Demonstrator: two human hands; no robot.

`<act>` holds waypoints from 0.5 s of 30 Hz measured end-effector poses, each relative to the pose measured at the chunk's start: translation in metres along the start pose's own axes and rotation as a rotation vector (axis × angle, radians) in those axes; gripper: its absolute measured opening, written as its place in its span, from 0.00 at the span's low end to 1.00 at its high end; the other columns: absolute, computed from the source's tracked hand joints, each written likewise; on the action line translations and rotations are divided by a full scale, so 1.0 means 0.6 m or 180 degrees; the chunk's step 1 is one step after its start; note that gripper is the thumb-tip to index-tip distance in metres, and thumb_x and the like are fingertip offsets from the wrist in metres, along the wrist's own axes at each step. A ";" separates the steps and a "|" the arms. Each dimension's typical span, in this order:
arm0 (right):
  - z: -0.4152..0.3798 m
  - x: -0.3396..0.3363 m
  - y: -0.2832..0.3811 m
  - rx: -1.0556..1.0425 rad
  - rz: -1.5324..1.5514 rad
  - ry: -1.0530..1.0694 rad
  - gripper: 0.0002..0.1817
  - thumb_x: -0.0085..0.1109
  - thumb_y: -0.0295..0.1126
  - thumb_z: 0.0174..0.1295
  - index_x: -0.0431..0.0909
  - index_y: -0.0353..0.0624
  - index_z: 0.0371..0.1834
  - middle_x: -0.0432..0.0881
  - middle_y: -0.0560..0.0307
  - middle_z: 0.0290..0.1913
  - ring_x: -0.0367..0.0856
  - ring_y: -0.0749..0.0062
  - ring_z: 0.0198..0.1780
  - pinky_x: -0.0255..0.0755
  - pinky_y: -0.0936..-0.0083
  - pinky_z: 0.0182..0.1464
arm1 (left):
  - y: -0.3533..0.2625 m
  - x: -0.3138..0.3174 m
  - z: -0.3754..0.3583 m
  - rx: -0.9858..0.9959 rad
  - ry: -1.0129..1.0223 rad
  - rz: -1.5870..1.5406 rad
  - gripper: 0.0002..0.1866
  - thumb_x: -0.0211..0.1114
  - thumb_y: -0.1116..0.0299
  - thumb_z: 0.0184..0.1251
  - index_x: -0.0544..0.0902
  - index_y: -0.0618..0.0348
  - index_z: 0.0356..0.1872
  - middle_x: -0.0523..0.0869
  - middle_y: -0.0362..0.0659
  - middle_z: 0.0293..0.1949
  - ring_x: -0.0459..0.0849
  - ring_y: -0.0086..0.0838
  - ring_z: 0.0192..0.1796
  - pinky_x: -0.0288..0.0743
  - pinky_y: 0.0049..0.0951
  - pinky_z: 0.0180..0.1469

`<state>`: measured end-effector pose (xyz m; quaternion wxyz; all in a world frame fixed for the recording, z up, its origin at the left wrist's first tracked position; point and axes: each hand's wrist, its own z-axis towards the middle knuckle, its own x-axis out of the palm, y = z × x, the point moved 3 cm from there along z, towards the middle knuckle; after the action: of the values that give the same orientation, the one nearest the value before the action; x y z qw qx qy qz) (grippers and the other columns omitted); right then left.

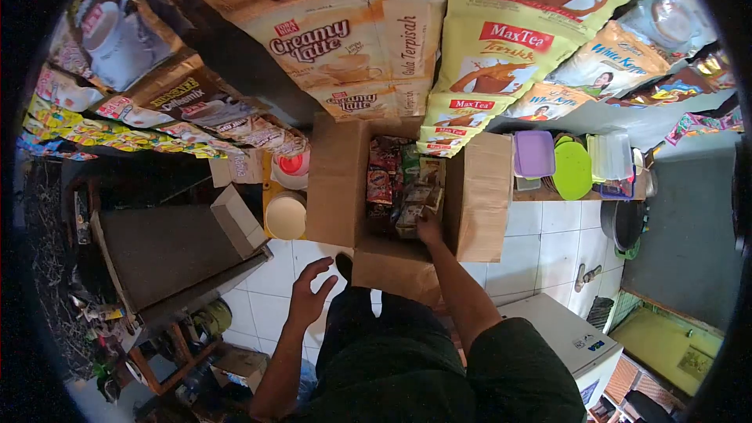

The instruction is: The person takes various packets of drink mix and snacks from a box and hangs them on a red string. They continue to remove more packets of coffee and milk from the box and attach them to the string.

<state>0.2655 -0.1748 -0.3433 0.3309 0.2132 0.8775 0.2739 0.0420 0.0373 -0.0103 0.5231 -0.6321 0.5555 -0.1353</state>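
An open cardboard box [333, 184] stands in front of me with its flaps folded out. Inside it lie red sachet packs [380, 186], a green pack [410, 163] and pale brown-and-white sachet packs [413, 207]. My right hand [428, 227] reaches over the near right side into the box, its fingers closed at the edge of a pale sachet pack; the fingertips are small and partly hidden. To the left of the near flap, my left hand [309, 294] hangs in the air with fingers apart, holding nothing.
Strips of Creamy Latte [345, 47] and MaxTea [493, 70] sachets hang over the box. More sachets hang left and right. Plastic containers [533, 153] sit on a shelf at right. A white appliance [560, 337] stands near my right side. A round tub [285, 216] is left of the box.
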 end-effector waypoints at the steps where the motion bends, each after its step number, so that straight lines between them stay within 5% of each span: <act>1: -0.052 -0.029 0.065 0.0065 0.0206 -0.0277 0.17 0.56 0.37 0.66 0.75 0.38 0.53 0.80 0.41 0.52 0.79 0.51 0.53 0.70 0.64 0.56 | -0.002 0.004 0.003 0.0047 0.0024 0.0053 0.20 0.68 0.70 0.63 0.78 0.59 0.57 0.81 0.47 0.55 0.80 0.34 0.57 0.70 0.35 0.62; 4: -0.178 -0.106 0.214 -0.0693 0.0922 -0.0902 0.15 0.54 0.36 0.68 0.74 0.36 0.50 0.80 0.39 0.49 0.79 0.51 0.52 0.70 0.63 0.55 | -0.021 0.014 0.019 0.0317 0.0116 0.0011 0.21 0.68 0.71 0.62 0.77 0.60 0.57 0.81 0.47 0.55 0.79 0.32 0.58 0.70 0.34 0.62; 8: -0.273 -0.137 0.278 -0.1555 0.0774 -0.0693 0.11 0.55 0.32 0.67 0.73 0.36 0.46 0.79 0.42 0.46 0.78 0.48 0.51 0.70 0.61 0.56 | -0.039 0.044 0.059 0.0255 0.0378 -0.0193 0.23 0.65 0.62 0.66 0.75 0.58 0.59 0.80 0.46 0.56 0.78 0.33 0.59 0.70 0.36 0.62; 10: -0.316 -0.150 0.314 -0.2365 0.0195 -0.0489 0.08 0.58 0.27 0.62 0.74 0.38 0.42 0.79 0.46 0.45 0.77 0.50 0.52 0.69 0.60 0.57 | 0.000 0.072 0.094 -0.0369 0.0672 -0.1872 0.26 0.59 0.51 0.70 0.73 0.55 0.62 0.79 0.45 0.58 0.78 0.35 0.59 0.70 0.39 0.62; 11: -0.334 -0.158 0.337 -0.2852 -0.0149 -0.0194 0.08 0.60 0.25 0.58 0.75 0.40 0.40 0.79 0.48 0.45 0.77 0.52 0.52 0.68 0.61 0.58 | -0.012 0.073 0.103 -0.1058 0.0785 -0.2112 0.28 0.53 0.44 0.71 0.72 0.52 0.63 0.78 0.45 0.59 0.77 0.37 0.59 0.70 0.40 0.60; 12: -0.352 -0.157 0.345 -0.2864 -0.0164 -0.0216 0.08 0.60 0.25 0.58 0.75 0.40 0.40 0.79 0.48 0.45 0.77 0.52 0.52 0.68 0.61 0.58 | -0.011 0.075 0.112 -0.1032 0.0796 -0.2119 0.28 0.53 0.44 0.71 0.72 0.52 0.63 0.78 0.45 0.59 0.77 0.37 0.59 0.70 0.40 0.60; 14: -0.402 -0.142 0.369 -0.3709 -0.0448 -0.0247 0.11 0.60 0.23 0.53 0.76 0.45 0.40 0.80 0.52 0.45 0.78 0.55 0.52 0.67 0.61 0.58 | -0.022 0.078 0.129 0.0615 0.1112 -0.0920 0.38 0.67 0.41 0.59 0.70 0.55 0.63 0.79 0.45 0.58 0.80 0.35 0.56 0.69 0.39 0.61; 15: -0.420 -0.149 0.386 -0.3715 -0.0452 -0.0262 0.11 0.60 0.23 0.53 0.76 0.45 0.40 0.80 0.52 0.45 0.78 0.55 0.52 0.67 0.61 0.58 | -0.039 0.077 0.126 0.0630 0.1117 -0.0916 0.38 0.67 0.41 0.59 0.70 0.55 0.63 0.79 0.45 0.58 0.80 0.35 0.56 0.69 0.39 0.61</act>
<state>0.1959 -0.1343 0.0013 0.4449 -0.0530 0.5802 0.6802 0.1279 0.0330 -0.0419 0.4534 -0.6172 0.5260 -0.3699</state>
